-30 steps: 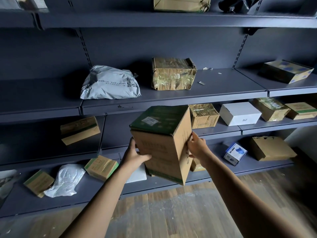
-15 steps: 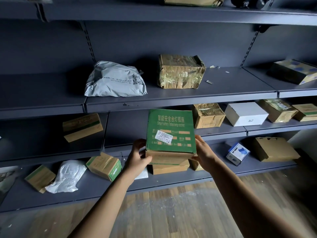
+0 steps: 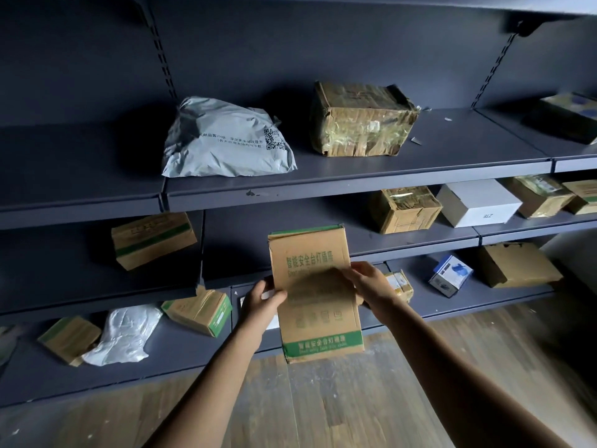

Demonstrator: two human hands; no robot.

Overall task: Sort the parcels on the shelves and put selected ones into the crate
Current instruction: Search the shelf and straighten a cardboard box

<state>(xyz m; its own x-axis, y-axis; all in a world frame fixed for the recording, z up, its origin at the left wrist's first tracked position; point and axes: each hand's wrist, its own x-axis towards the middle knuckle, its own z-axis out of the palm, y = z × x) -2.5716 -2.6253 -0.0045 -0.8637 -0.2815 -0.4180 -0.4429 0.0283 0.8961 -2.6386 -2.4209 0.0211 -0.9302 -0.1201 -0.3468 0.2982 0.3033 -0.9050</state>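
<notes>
I see box upright before shelves | left hand grips left edge | right hand grips right edge

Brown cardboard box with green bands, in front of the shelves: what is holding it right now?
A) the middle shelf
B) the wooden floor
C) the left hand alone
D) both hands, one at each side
D: the left hand grips the left edge and the right hand the right edge of the brown cardboard box with green bands, which is held in the air.
</notes>
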